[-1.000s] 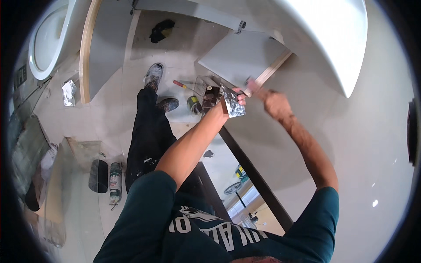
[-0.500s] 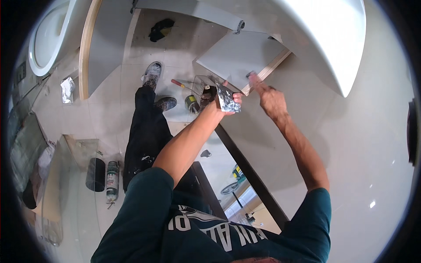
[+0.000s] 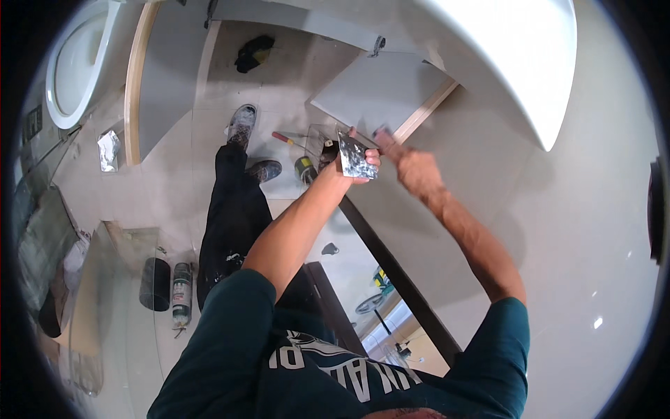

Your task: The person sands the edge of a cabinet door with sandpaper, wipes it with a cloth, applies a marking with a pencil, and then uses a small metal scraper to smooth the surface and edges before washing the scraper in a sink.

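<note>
- At the far left, a white toilet (image 3: 70,66) stands by the wall, and a crumpled piece of foil (image 3: 108,150) lies on the tiled floor (image 3: 174,181) near it.
- Lower left on the floor, a dark cylinder (image 3: 155,283) and a spray can (image 3: 182,293) lie side by side, just beside the person's dark trouser leg (image 3: 227,209).
- A screwdriver with a red handle (image 3: 285,138) and a small round tin (image 3: 304,169) lie on the floor near the shoes, just left of the hands.
- The left hand (image 3: 349,159) is raised in front of the wall, and its fingers (image 3: 371,162) are clenched on a scraper (image 3: 356,157) with a wide shiny blade, which is smeared with grey paste. The blade is close to the wall, beside the grey panel (image 3: 380,94); I cannot tell if it touches.
- The right hand (image 3: 412,167) is just right of the scraper, near the pale wood edge of the panel. Its fingers are stretched toward the blade; whether they hold something small I cannot tell, because it is blurred.
- To do this step well, I think the blade should stay flat and at a low angle, with even pressure, and the right hand should keep clear of the blade edge.
- At the right, the white basin (image 3: 516,56) hangs above the pale wall (image 3: 572,230).
</note>
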The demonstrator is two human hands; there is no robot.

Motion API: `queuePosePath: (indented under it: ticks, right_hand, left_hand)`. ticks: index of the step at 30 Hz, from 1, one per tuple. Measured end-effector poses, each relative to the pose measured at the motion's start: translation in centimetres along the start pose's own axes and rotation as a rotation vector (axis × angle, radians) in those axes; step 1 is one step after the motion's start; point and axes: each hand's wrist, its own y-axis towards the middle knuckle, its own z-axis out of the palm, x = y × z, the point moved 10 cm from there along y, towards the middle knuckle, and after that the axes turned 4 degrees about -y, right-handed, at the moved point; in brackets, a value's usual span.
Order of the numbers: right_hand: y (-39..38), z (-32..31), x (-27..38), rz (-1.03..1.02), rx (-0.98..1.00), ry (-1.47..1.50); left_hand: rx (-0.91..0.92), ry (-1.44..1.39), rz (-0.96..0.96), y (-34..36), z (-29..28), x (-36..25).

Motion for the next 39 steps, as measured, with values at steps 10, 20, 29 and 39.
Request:
queuePosePath:
  ticks: [10,20,29,39]
  right_hand:
    - [0.5,2.2,-7.8,0.152,0.042,0.028]
    - [3.5,-2.5,-9.3,0.177,-0.088,0.212]
    - [3.1,-0.9,-11.5,0.347,0.092,0.154]
    - [3.0,-3.2,-12.6,0.226,-0.224,0.27]
  left_hand:
    - [-0.091,0.06,-0.183,-0.3,1.7,1.5]
    - [-0.31,0.356,0.072,-0.2,0.2,-1.2]
    - [-0.357,0.464,0.23,-1.9,3.3,-2.1]
    - [-0.367,0.42,0.194,-1.4,2.2,-1.6]
